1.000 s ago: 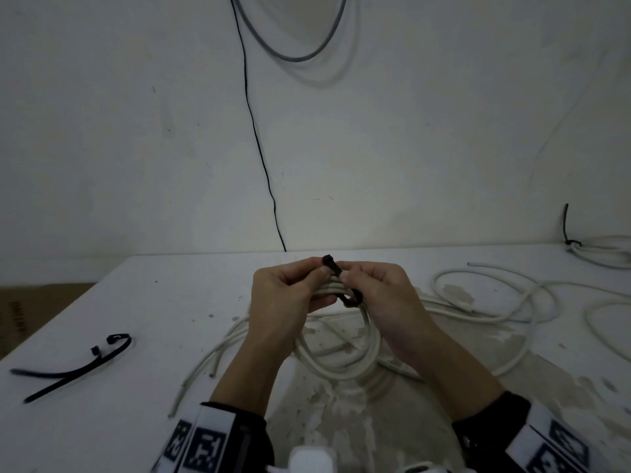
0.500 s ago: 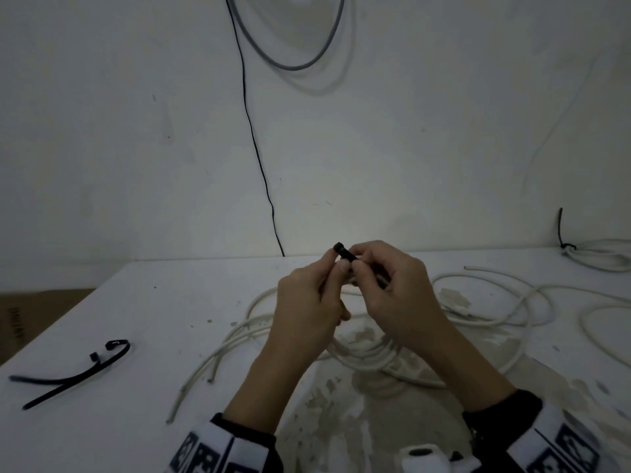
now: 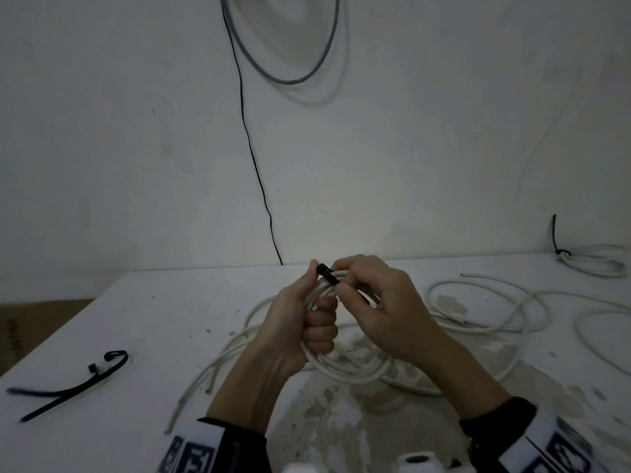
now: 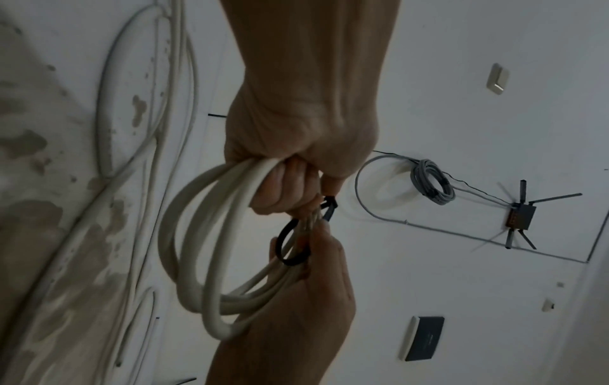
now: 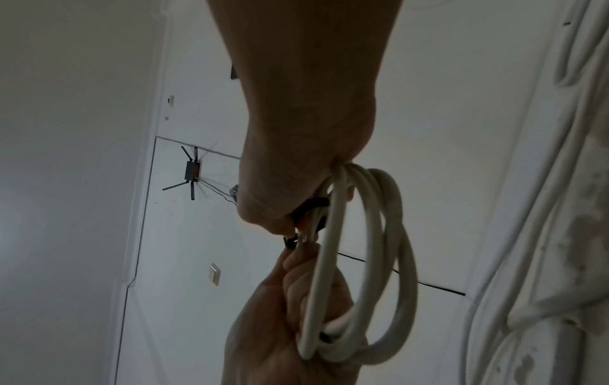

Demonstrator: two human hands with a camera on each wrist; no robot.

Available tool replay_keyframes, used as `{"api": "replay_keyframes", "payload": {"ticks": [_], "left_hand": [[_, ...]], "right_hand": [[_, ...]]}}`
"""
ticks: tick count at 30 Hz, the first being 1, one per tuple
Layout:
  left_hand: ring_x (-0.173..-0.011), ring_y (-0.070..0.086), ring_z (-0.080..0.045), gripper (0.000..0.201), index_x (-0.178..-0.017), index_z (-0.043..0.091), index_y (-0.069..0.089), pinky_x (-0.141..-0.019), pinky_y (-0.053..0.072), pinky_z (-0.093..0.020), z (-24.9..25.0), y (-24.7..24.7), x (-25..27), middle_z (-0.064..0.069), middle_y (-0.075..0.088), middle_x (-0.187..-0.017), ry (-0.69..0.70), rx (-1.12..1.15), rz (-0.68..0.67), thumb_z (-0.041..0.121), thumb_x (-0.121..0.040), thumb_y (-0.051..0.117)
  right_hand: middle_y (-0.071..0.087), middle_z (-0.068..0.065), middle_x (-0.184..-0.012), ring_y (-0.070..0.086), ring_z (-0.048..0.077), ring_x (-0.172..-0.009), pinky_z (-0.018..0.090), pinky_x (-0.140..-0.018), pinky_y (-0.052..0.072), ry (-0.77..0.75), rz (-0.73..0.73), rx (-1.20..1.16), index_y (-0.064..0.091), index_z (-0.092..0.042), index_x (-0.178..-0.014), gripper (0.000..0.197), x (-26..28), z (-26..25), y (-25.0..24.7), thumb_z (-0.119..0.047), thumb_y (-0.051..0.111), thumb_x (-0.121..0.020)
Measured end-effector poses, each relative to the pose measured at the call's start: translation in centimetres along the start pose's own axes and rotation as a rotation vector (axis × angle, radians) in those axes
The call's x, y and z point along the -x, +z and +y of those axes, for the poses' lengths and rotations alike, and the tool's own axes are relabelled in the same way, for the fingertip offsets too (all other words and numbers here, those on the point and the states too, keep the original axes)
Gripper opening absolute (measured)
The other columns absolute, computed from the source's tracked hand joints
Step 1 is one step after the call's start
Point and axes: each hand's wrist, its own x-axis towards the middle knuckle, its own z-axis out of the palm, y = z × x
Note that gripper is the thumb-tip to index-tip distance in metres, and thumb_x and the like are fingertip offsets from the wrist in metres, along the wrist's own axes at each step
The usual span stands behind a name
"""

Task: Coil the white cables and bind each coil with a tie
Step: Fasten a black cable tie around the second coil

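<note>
A coil of white cable (image 3: 351, 372) hangs lifted over the white table (image 3: 177, 322). My left hand (image 3: 317, 315) grips the coil's top strands in a fist, thumb up by the head of the black tie (image 3: 323, 269). Beside it my right hand (image 3: 345, 285) pinches the tie's strap against the bundle. In the left wrist view the tie (image 4: 290, 247) forms a loose loop round the strands of the coil (image 4: 197, 247), between my left hand (image 4: 290, 187) and my right hand (image 4: 313, 260). The right wrist view shows the tie (image 5: 309, 211) under my right hand (image 5: 290, 221) and the coil (image 5: 379, 260).
Spare black ties (image 3: 78, 380) lie near the table's left edge. Loose white cable (image 3: 495, 302) sprawls over the right half. A bound coil (image 3: 594, 264) sits at the far right by the wall. A grey cable loop (image 3: 307, 63) and a black wire (image 3: 252, 155) hang on the wall.
Both hands rose a little with the coil. My left hand went from a fingertip pinch at the tie to a fist round the strands; my right hand kept hold of the tie.
</note>
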Motion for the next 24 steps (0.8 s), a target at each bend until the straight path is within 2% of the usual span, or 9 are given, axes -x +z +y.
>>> {"api": "replay_keyframes", "payload": {"ticks": [2,4,7,10,13,17,20,22,24], "left_hand": [[-0.027,0.016,-0.005,0.059,-0.045,0.016,0.037,-0.035,0.011,-0.014,0.1,0.2,0.1,0.007,0.02,-0.035,0.033,-0.015,0.016,0.056,-0.088,0.04],[-0.028,0.015,-0.005,0.056,-0.044,0.017,0.037,-0.037,0.01,-0.016,0.1,0.3,0.2,0.007,0.02,-0.037,0.053,-0.039,0.025,0.053,-0.086,0.044],[-0.029,0.015,-0.006,0.051,-0.044,0.017,0.037,-0.039,0.008,-0.017,0.2,0.5,0.4,0.007,0.019,-0.038,0.074,-0.052,0.019,0.051,-0.079,0.049],[-0.03,0.015,-0.005,0.049,-0.044,0.017,0.035,-0.039,0.008,-0.017,0.4,0.4,0.5,0.007,0.02,-0.037,0.071,-0.049,-0.007,0.05,-0.078,0.05],[-0.029,0.016,-0.005,0.047,-0.044,0.017,0.036,-0.039,0.008,-0.018,0.7,0.0,0.7,0.008,0.021,-0.036,0.055,-0.025,-0.051,0.047,-0.076,0.05],[-0.026,0.018,-0.005,0.043,-0.042,0.016,0.039,-0.039,0.007,-0.018,0.5,0.0,0.6,0.008,0.022,-0.032,0.019,0.065,-0.112,0.044,-0.074,0.048],[-0.025,0.019,-0.004,0.039,-0.043,0.016,0.039,-0.038,0.008,-0.018,0.2,0.4,0.5,0.009,0.022,-0.031,0.004,0.123,-0.136,0.041,-0.071,0.048],[-0.025,0.019,-0.004,0.037,-0.043,0.017,0.039,-0.038,0.008,-0.018,0.2,0.6,0.5,0.009,0.022,-0.032,0.012,0.127,-0.132,0.04,-0.07,0.049],[-0.025,0.018,-0.005,0.037,-0.042,0.017,0.038,-0.038,0.007,-0.018,0.5,0.8,0.7,0.009,0.021,-0.032,0.027,0.117,-0.107,0.039,-0.07,0.048]], "right_hand": [[0.056,-0.022,-0.088,0.059,0.012,-0.095,0.027,-0.078,0.05,0.019,0.007,-0.013,0.056,-0.008,-0.068,0.012,-0.1,-0.2,0.0,-0.011,0.053,-0.08],[0.057,-0.021,-0.087,0.059,0.013,-0.099,0.024,-0.081,0.051,0.054,0.013,-0.069,0.056,-0.011,-0.07,0.009,-0.2,-0.6,0.0,-0.011,0.052,-0.078],[0.059,-0.021,-0.088,0.059,0.005,-0.096,0.017,-0.081,0.05,0.114,0.039,-0.113,0.06,-0.01,-0.071,0.012,-0.2,-1.0,-0.1,-0.013,0.052,-0.079],[0.062,-0.014,-0.097,0.06,0.002,-0.093,0.014,-0.082,0.048,0.183,0.018,-0.16,0.058,-0.019,-0.069,0.02,-0.3,-1.5,-0.2,-0.008,0.056,-0.086],[0.065,-0.006,-0.099,0.063,0.004,-0.093,0.015,-0.082,0.05,0.194,0.014,-0.235,0.061,-0.02,-0.07,0.025,-0.4,-1.8,-0.3,-0.001,0.06,-0.085],[0.074,0.001,-0.084,0.07,0.012,-0.083,0.024,-0.08,0.054,0.173,0.104,-0.321,0.073,-0.01,-0.077,0.016,-0.6,-2.0,-0.6,0.004,0.068,-0.078],[0.074,0.004,-0.08,0.07,0.016,-0.08,0.025,-0.08,0.055,0.186,0.121,-0.393,0.072,-0.017,-0.092,0.03,-0.8,-2.1,-1.4,0.006,0.071,-0.074],[0.074,-0.002,-0.085,0.07,0.01,-0.084,0.025,-0.085,0.054,0.185,0.089,-0.316,0.068,-0.025,-0.103,0.037,-0.8,-2.0,-1.6,0.0,0.072,-0.076],[0.072,-0.005,-0.091,0.066,0.006,-0.091,0.028,-0.086,0.053,0.134,0.092,-0.115,0.07,-0.025,-0.102,0.026,-0.8,-1.9,-1.4,-0.015,0.071,-0.078]]}}
